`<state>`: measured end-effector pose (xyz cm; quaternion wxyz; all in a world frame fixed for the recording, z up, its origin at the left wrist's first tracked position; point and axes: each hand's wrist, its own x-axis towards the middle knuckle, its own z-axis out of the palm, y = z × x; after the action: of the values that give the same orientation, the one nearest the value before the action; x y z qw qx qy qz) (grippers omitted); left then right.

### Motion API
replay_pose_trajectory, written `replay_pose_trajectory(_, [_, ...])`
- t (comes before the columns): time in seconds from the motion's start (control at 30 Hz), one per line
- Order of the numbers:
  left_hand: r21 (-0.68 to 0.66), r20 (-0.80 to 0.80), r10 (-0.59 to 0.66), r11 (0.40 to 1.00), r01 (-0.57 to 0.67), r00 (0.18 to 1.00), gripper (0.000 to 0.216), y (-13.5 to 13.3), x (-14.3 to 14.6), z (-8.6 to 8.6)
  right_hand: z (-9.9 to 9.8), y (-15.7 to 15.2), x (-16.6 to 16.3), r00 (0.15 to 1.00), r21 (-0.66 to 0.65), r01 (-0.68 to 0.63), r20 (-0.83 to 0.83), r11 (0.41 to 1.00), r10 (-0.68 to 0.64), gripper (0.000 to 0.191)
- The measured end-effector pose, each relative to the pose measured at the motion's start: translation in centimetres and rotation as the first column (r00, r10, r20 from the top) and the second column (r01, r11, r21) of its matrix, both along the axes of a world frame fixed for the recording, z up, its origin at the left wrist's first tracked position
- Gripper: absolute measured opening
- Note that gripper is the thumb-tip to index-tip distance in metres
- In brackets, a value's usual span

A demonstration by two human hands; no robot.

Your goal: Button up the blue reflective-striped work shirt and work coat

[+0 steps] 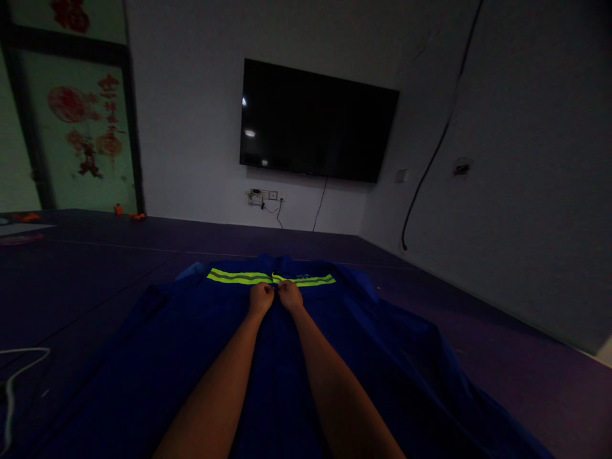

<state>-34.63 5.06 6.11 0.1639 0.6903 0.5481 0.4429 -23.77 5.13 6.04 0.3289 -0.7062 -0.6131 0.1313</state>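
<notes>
Dim purple floor [119, 237] at 6 o'clock bears blue cloth jacket [191, 344] w/ yellow-green reflective stripe [239, 278], spread out prob. so L hand [261, 298] & R hand [291, 296] reach its front opening, fingers apparently pinching both edges.

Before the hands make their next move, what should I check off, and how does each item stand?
1. Blue garment spread out on the purple floor: ok.
2. Left hand and right hand close together at the garment's front midline: ok.
3. What the fingertips pinch, if anything: cannot tell; too dark and small.
4. White cable away from both hands: ok, it lies off to the left.
5. Lighting good enough for fine detail: not ok, dim.
</notes>
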Motion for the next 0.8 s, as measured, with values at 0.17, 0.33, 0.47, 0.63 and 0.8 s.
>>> replay_pose_trajectory(0.17, [-0.005, 0.042, -0.014, 1.000, 0.014, 0.999, 0.013, 0.04, -0.07, -0.16, 0.24, -0.15, 0.03, 1.000, -0.002, -0.022, -0.011, 1.000, 0.022, 0.025])
replay_pose_trajectory(0.33, [-0.008, 0.025, -0.003, 1.000, 0.003, 1.000, 0.011, -0.02, -0.12, -0.16, 0.33, -0.20, -0.07, 1.000, -0.010, -0.018, 0.019, 1.000, 0.018, 0.024])
replay_pose_trajectory(0.47, [-0.004, -0.011, 0.023, 1.000, -0.023, 1.000, 0.010, -0.05, -0.11, -0.11, 0.09, -0.07, -0.08, 1.000, -0.012, -0.020, 0.023, 1.000, 0.020, 0.024])
replay_pose_trajectory(0.63, [-0.004, -0.028, 0.048, 0.999, -0.048, 0.998, 0.013, -0.16, -0.05, -0.03, 0.03, 0.05, -0.01, 0.999, 0.012, -0.042, 0.010, 0.999, 0.042, 0.024])
replay_pose_trajectory(0.8, [-0.006, -0.024, 0.047, 0.999, -0.047, 0.999, 0.014, -0.19, -0.12, -0.01, 0.20, 0.00, -0.03, 0.999, 0.035, -0.037, -0.038, 0.999, 0.039, 0.023])
